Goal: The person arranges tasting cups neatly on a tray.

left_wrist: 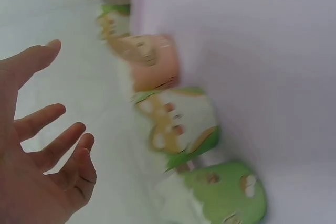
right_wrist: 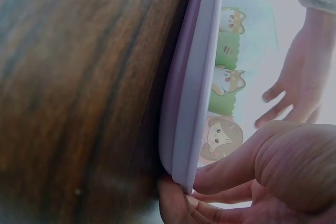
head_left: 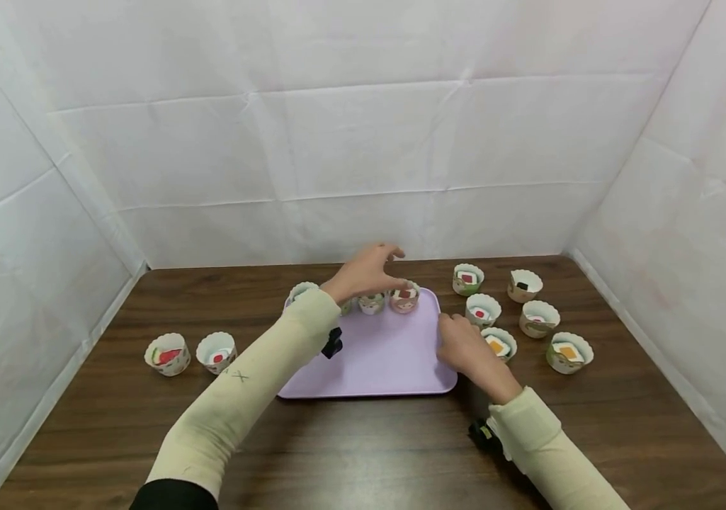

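A lilac tray (head_left: 388, 358) lies on the table, with several paper cups lined along its back edge. Over the right end of that row my left hand (head_left: 369, 273) hovers with fingers spread, holding nothing, close to the pink cup (head_left: 404, 306). Animal pictures decorate the green-and-white cup (left_wrist: 186, 121) and the green cup (left_wrist: 239, 192) beside it in the left wrist view. At the tray's right side my right hand (head_left: 467, 347) pinches the rim, its thumb (right_wrist: 228, 174) on the inner side and its fingertips curled round the outside.
Right of the tray stand several more cups, among them one with a yellow-topped piece (head_left: 568, 354) and one with a dark piece (head_left: 524, 286). Two cups stand left of the tray, one holding a red-and-green piece (head_left: 168, 354). White sheeting (head_left: 363, 142) walls the table's back and sides.
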Demonstrator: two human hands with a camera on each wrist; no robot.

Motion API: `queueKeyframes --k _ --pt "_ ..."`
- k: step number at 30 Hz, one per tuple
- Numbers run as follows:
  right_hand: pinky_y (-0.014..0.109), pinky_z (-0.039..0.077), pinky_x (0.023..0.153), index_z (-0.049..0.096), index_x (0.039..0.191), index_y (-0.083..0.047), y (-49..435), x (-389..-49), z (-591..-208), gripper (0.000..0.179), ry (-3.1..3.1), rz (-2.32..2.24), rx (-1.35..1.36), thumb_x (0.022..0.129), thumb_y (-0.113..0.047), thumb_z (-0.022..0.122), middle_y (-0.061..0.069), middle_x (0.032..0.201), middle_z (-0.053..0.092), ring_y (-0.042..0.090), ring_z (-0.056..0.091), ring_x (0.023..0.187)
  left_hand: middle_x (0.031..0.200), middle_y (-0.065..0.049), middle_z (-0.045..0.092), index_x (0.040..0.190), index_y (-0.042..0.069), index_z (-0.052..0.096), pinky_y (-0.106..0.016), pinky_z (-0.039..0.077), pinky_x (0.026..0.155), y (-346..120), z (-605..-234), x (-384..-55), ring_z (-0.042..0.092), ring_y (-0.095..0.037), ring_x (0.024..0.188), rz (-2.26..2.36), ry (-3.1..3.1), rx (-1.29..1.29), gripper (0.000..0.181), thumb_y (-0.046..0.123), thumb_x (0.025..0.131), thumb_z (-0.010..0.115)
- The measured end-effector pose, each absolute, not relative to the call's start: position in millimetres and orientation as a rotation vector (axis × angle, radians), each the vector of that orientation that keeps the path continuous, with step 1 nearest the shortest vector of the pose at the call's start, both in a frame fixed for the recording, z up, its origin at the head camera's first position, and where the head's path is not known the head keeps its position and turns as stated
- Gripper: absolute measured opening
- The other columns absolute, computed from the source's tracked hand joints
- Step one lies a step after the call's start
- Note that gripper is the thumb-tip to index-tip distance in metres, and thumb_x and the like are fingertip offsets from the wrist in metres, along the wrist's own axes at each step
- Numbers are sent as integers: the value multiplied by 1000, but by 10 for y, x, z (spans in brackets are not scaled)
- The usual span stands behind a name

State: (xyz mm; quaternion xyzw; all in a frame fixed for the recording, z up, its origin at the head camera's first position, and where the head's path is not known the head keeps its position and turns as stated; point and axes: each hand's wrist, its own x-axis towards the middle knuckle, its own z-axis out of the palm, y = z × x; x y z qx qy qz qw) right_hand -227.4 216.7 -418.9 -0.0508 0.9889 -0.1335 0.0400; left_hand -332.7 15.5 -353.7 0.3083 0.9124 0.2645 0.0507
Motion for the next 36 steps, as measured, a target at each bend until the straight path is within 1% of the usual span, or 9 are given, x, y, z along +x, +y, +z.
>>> queueKeyframes --k 2,6,12,17,21,27,29,31,36 --pt "57 57 85 58 128 15 2177 -2271 -4186 47 3024 -407 -147 83 1 61 31 114 64 42 63 102 146 -16 55 145 11 55 -49 51 110 83 -3462 -3302 54 -34 134 877 2765 918 64 42 93 76" --pt "58 56 87 58 128 15 2184 -2268 -4187 48 3022 -417 -156 83 1 61 32 116 64 43 63 104 144 -14 57 143 13 56 -48 52 108 -106 -3330 -3247 56 -32 131 992 2783 875 61 43 93 75" --pt "56 56 82 60 121 14 2212 -2258 -4186 40 3037 -405 -170 83 1 60 30 109 65 41 63 98 144 -12 58 144 13 56 -50 52 107 -461 -3230 -3129 55 -32 132 1107 2821 836 61 42 93 74" --pt "56 57 80 60 120 14 2232 -2250 -4188 40 3047 -397 -178 82 1 60 30 107 65 41 63 97 143 -13 59 143 11 58 -51 52 106 -822 -3265 -3021 58 -35 129 1152 2907 844 59 38 93 76" --pt "57 57 81 60 120 14 2232 -2250 -4197 40 3059 -390 -175 82 2 60 30 107 65 42 64 97 139 -14 62 139 9 61 -52 53 104 -1104 -3300 -2907 61 -36 125 1158 2982 841 56 34 92 79" --pt "56 58 82 59 125 16 2240 -2244 -4199 45 3054 -399 -168 82 2 61 31 111 64 42 64 100 133 -15 65 136 9 63 -54 52 105 -1479 -3415 -2732 63 -36 122 1159 3043 763 52 31 92 79" --pt "56 58 82 59 124 15 2245 -2238 -4195 44 3048 -403 -164 82 2 61 31 111 65 42 64 99 131 -16 66 136 9 63 -55 51 104 -1595 -3465 -2668 62 -35 122 1161 3053 740 52 31 92 79" --pt "56 58 81 60 122 15 2247 -2239 -4195 42 3047 -395 -161 83 1 61 30 109 65 41 64 97 129 -17 66 137 9 62 -55 53 100 -1714 -3514 -2600 62 -35 121 1158 3065 720 53 31 92 79" --pt "56 57 80 61 119 13 2218 -2247 -4190 38 3042 -393 -161 83 2 61 29 107 65 40 63 96 129 -17 67 140 9 60 -48 57 87 -2022 -3606 -2446 63 -35 120 1126 3110 674 55 33 94 77"
